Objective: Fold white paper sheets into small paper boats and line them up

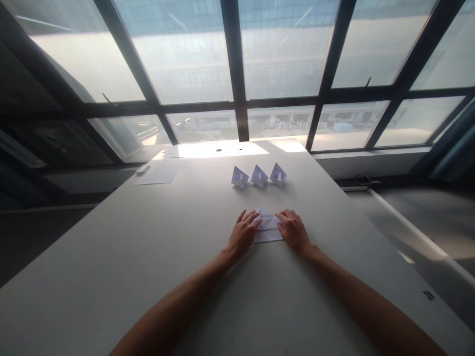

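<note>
A partly folded sheet of white paper (268,236) lies on the table between my hands. Its upper part has creased, slanting flaps, one of them standing up near the left side, and a flat strip runs along the near edge. My left hand (243,231) grips the paper's left side, fingers bent over it and somewhat apart. On the right side, my right hand (294,230) holds the paper with curled fingers; the thumb and index finger are at the flap. Both hands partly cover the sheet's side edges.
Beyond my hands stand three folded paper boats (240,177) in a row on the white table (159,237). Flat paper sheets (159,172) lie at the far left, with a small white object (142,169) on their edge. Large framed windows rise behind the table.
</note>
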A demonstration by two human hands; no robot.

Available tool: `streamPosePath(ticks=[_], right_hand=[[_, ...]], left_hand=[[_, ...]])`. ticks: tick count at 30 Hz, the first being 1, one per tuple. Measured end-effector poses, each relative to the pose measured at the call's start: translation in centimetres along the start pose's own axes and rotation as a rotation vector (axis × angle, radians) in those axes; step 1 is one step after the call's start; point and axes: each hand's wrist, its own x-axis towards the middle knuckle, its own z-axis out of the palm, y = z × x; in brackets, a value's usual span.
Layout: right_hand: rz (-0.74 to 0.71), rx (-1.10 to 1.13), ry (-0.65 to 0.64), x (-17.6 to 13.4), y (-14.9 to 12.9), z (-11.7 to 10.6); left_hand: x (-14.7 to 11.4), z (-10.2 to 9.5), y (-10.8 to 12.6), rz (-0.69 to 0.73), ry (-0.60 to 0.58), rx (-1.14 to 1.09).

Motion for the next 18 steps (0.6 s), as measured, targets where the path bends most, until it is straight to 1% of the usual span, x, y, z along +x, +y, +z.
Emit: streamPosePath(ticks=[2, 4, 6, 7, 9, 12, 15, 18], right_hand=[[0.007, -0.027, 0.039, -0.1, -0.4, 0.0], [-0.017, -0.041, 0.061, -0.2, -0.9, 0.2], [-0.08, -0.021, 0.033, -0.4, -1.4, 0.6], [-0.119, 0.002, -0.007, -0.5, -1.6, 0.9], [-0.175, 0.046, -0.105, -0.7, -1.8, 1.6], [-0.174, 0.054, -0.202, -0.9, -1.8, 2.3], [-0.139, 0.007, -0.22, -1.0, -1.4, 2.6], [-0.118, -0.032, -0.223, -1.2, -0.8, 2.5]], left_hand=[[-0.1, 0.7, 0.4, 0.069, -0.076, -0.05], [-0.2, 1.4, 0.5, 0.086, -0.147, -0.078], [-0.3, 1.9, 0.4, 0.088, -0.193, -0.085], [-0.3, 2.1, 0.4, 0.088, -0.204, -0.086], [-0.3, 2.2, 0.3, 0.085, -0.203, -0.086], [-0.3, 2.2, 0.3, 0.085, -0.187, -0.073], [-0.4, 2.4, -0.1, 0.068, -0.188, -0.043], [-0.8, 2.6, -1.0, 0.013, -0.191, 0.0]])
